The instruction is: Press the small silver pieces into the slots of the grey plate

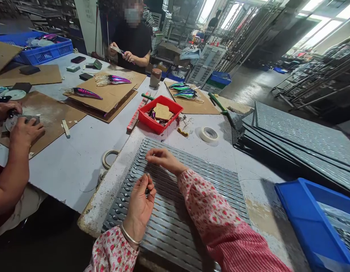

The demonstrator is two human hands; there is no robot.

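The left hand [141, 196] is pinching one small dark piece [147, 191] above one ridged board [169, 223] lying on the desk [226, 151]; the right hand [163, 159] is curling separately, its grip unclear. One red bin [148, 124] and two tape rolls [203, 136] are sitting nearby.

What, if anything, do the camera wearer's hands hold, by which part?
Left hand: something small and dark, held part hidden. Right hand: cannot be told.

Red tray [149, 122]; tape roll [209, 141] to R; brn mug [155, 78] behind; grn/blue lures [183, 93] on cardbd [210, 108].
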